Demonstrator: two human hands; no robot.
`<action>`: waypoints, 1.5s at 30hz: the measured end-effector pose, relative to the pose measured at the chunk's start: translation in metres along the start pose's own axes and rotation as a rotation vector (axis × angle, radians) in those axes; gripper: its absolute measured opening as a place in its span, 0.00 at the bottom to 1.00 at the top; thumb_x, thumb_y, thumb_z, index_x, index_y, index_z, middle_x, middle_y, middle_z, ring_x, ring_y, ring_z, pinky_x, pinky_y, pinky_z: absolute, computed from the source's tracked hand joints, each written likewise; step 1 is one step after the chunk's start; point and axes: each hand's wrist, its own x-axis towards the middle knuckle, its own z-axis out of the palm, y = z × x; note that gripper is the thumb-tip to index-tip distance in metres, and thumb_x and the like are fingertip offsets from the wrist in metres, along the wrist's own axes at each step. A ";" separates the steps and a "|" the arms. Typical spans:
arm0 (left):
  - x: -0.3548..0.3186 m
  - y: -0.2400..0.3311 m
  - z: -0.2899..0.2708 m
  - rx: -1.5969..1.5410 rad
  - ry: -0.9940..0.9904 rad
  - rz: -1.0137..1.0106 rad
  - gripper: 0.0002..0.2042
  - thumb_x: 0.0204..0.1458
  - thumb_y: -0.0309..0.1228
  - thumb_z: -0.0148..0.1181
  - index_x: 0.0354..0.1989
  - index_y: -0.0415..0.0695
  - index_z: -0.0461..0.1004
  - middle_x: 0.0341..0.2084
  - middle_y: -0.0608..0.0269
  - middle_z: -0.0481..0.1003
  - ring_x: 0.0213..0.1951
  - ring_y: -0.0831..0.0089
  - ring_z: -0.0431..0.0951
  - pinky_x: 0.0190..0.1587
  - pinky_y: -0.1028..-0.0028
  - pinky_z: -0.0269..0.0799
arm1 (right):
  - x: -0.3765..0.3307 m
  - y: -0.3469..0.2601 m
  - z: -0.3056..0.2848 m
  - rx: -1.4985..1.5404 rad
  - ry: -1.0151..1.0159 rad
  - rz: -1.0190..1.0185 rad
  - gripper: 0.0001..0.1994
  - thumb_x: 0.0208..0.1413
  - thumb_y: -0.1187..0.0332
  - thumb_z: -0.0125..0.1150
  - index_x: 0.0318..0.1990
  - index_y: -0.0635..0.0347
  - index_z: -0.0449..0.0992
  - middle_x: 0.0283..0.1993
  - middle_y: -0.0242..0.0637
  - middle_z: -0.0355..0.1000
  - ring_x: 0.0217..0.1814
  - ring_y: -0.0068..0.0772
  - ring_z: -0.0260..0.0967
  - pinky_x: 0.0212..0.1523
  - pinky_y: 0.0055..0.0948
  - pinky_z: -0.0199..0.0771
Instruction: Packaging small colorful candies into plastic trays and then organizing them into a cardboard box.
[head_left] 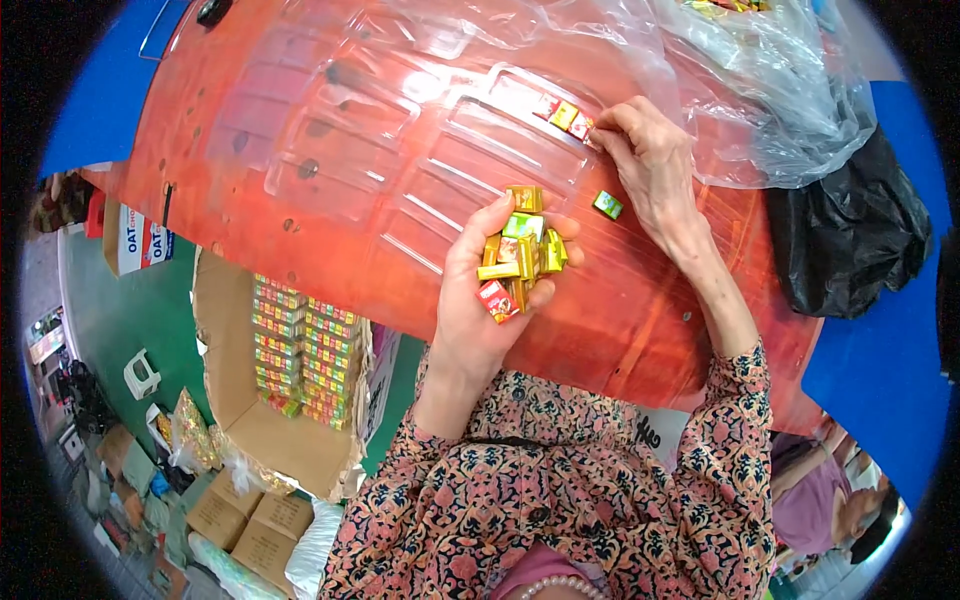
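My left hand (470,290) is palm up with its fingers curled around a pile of small wrapped sweets (522,250) in gold, yellow, green and red. Farther off, my right hand (655,170) has its thumb and fingers pinched on a red-and-white wrapped sweet (582,125). That sweet sits at the right end of a short row in a clear plastic tray (455,185) with long compartments. More of the row, a gold-and-red sweet (564,115), lies just to its left. A lone green sweet (607,205) rests on the red table below my right hand.
The red table (300,230) carries more clear trays at left. A clear plastic bag (740,90) with sweets lies at the far right, above a black bag (850,230). Left of me, an open cardboard box (225,330) holds stacked filled packs. Another person (815,500) is at lower right.
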 end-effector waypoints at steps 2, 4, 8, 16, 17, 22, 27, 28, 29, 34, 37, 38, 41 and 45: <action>0.001 -0.001 -0.001 -0.003 -0.012 -0.005 0.17 0.56 0.40 0.44 0.45 0.41 0.68 0.33 0.52 0.75 0.32 0.64 0.78 0.16 0.81 0.69 | -0.001 -0.001 0.002 0.038 0.005 0.018 0.04 0.46 0.75 0.59 0.29 0.66 0.73 0.27 0.38 0.69 0.28 0.29 0.68 0.27 0.27 0.65; 0.001 -0.001 0.000 -0.066 0.025 -0.005 0.17 0.58 0.40 0.38 0.43 0.41 0.69 0.35 0.46 0.73 0.34 0.55 0.75 0.13 0.79 0.69 | -0.003 -0.007 -0.004 0.185 -0.017 0.076 0.04 0.45 0.76 0.59 0.30 0.66 0.74 0.27 0.36 0.69 0.28 0.26 0.68 0.28 0.26 0.64; -0.001 0.000 0.008 -0.033 0.081 0.010 0.16 0.58 0.39 0.40 0.43 0.42 0.69 0.33 0.49 0.74 0.30 0.60 0.76 0.13 0.79 0.68 | -0.010 -0.034 -0.028 0.717 -0.216 0.233 0.08 0.43 0.71 0.63 0.31 0.65 0.75 0.25 0.32 0.69 0.27 0.23 0.65 0.30 0.25 0.64; 0.006 -0.009 -0.002 -0.074 0.030 -0.049 0.15 0.54 0.40 0.46 0.42 0.43 0.70 0.28 0.62 0.75 0.25 0.74 0.76 0.16 0.79 0.71 | -0.025 -0.056 -0.048 0.413 -0.304 -0.206 0.14 0.38 0.69 0.65 0.35 0.63 0.74 0.32 0.38 0.67 0.35 0.37 0.65 0.36 0.31 0.65; 0.002 -0.009 -0.003 -0.050 0.069 -0.041 0.14 0.54 0.40 0.47 0.42 0.44 0.70 0.28 0.63 0.75 0.25 0.76 0.76 0.16 0.80 0.70 | -0.025 -0.058 -0.048 0.417 -0.303 -0.213 0.14 0.38 0.69 0.65 0.35 0.63 0.74 0.32 0.38 0.67 0.35 0.37 0.65 0.36 0.31 0.65; -0.001 -0.012 -0.001 -0.036 0.097 -0.025 0.14 0.54 0.40 0.46 0.41 0.45 0.70 0.29 0.61 0.75 0.30 0.73 0.77 0.16 0.82 0.68 | -0.032 -0.052 -0.059 0.790 -0.309 0.106 0.11 0.45 0.76 0.59 0.39 0.66 0.74 0.36 0.40 0.70 0.40 0.30 0.68 0.41 0.26 0.68; 0.000 -0.011 0.005 0.007 0.066 -0.065 0.15 0.56 0.41 0.44 0.41 0.43 0.68 0.33 0.52 0.75 0.33 0.63 0.78 0.16 0.81 0.68 | -0.039 -0.040 -0.061 0.931 -0.169 0.493 0.16 0.45 0.80 0.61 0.44 0.68 0.70 0.38 0.35 0.70 0.41 0.22 0.68 0.42 0.20 0.70; 0.000 -0.012 0.005 0.005 0.064 -0.071 0.15 0.56 0.41 0.44 0.41 0.43 0.68 0.33 0.52 0.75 0.33 0.63 0.78 0.16 0.81 0.68 | -0.040 -0.039 -0.062 0.926 -0.166 0.498 0.16 0.45 0.80 0.61 0.44 0.68 0.70 0.38 0.35 0.70 0.41 0.22 0.68 0.42 0.20 0.70; 0.000 -0.012 0.005 0.005 0.067 -0.067 0.15 0.56 0.41 0.44 0.41 0.43 0.69 0.33 0.51 0.75 0.32 0.63 0.78 0.16 0.81 0.69 | -0.041 -0.038 -0.062 0.945 -0.155 0.538 0.13 0.44 0.79 0.62 0.41 0.66 0.72 0.36 0.33 0.71 0.40 0.21 0.68 0.40 0.19 0.69; 0.002 -0.014 0.006 -0.014 0.064 -0.085 0.15 0.56 0.41 0.44 0.41 0.42 0.69 0.33 0.50 0.75 0.32 0.62 0.78 0.15 0.80 0.70 | -0.048 -0.034 -0.059 0.928 -0.150 0.546 0.09 0.45 0.77 0.62 0.36 0.66 0.75 0.33 0.31 0.73 0.36 0.21 0.69 0.37 0.19 0.69; 0.003 -0.016 0.006 -0.020 0.030 -0.100 0.15 0.56 0.41 0.44 0.41 0.42 0.69 0.33 0.50 0.75 0.32 0.62 0.78 0.16 0.79 0.70 | -0.046 -0.035 -0.060 0.794 -0.129 0.406 0.06 0.46 0.77 0.60 0.34 0.67 0.76 0.32 0.33 0.73 0.34 0.21 0.69 0.36 0.19 0.69; 0.003 -0.015 0.006 -0.018 0.031 -0.099 0.15 0.56 0.41 0.44 0.41 0.42 0.69 0.33 0.50 0.75 0.32 0.62 0.78 0.16 0.79 0.70 | -0.046 -0.036 -0.059 0.772 -0.119 0.388 0.06 0.47 0.78 0.59 0.34 0.67 0.75 0.33 0.33 0.72 0.35 0.20 0.68 0.36 0.18 0.68; 0.000 -0.013 0.005 -0.017 0.035 -0.077 0.15 0.56 0.40 0.44 0.41 0.41 0.69 0.33 0.50 0.75 0.33 0.62 0.78 0.16 0.80 0.70 | -0.050 -0.032 -0.059 0.729 -0.075 0.397 0.05 0.48 0.78 0.58 0.34 0.67 0.75 0.32 0.33 0.71 0.35 0.20 0.67 0.37 0.18 0.66; -0.003 -0.007 0.002 -0.021 0.026 -0.038 0.15 0.56 0.40 0.44 0.42 0.42 0.69 0.33 0.51 0.75 0.33 0.61 0.78 0.15 0.79 0.69 | -0.045 -0.024 -0.060 0.596 -0.016 0.397 0.04 0.50 0.79 0.56 0.33 0.68 0.74 0.30 0.32 0.71 0.33 0.19 0.67 0.35 0.17 0.67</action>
